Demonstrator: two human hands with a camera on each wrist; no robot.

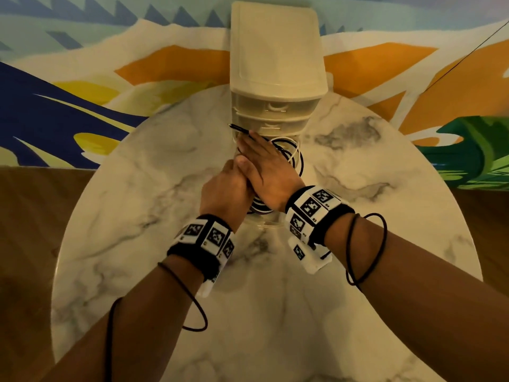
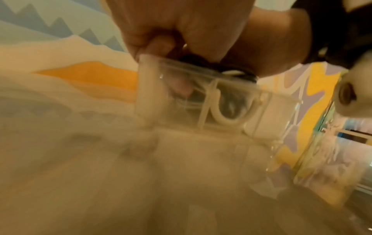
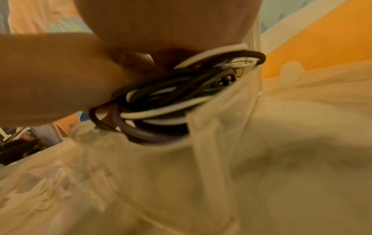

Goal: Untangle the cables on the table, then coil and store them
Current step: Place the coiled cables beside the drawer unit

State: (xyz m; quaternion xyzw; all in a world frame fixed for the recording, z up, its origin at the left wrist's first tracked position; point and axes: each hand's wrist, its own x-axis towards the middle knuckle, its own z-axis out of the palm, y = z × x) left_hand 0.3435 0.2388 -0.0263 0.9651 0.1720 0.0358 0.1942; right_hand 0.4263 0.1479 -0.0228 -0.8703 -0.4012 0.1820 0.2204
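— Where have the cables ended up?

— In the clear plastic drawer (image 1: 264, 223) pulled out from the bottom of the cream plastic drawer tower (image 1: 275, 78), which stands at the far edge of the round white marble table (image 1: 137, 188). The bundle of coiled black and white cables (image 3: 171, 98) sits heaped above the drawer's rim rather than down inside it.

— And the hands?

— The right hand (image 1: 264, 166) lies flat across the top of the coils, fingers straight, pressing them down. The left hand (image 1: 225, 191) is tucked in beside it at the drawer's near left corner, fingers curled; it seems to be pinching the rim or the coils there, but I can't tell which.

— What worries you?

— The coils look springy. If that flat palm lifts before the drawer slides home, I'd expect the loops to pop up and loosen. One black plug end (image 1: 239, 129) pokes out past the fingertips towards the tower front, and a black loop (image 1: 301, 164) bulges over the drawer's right side. Either could catch on the frame when the drawer is pushed in and drag the bundle out, or jam it.

— And the tower?

— It looks light. A hard shove against a jam might skid it towards the table's far edge.
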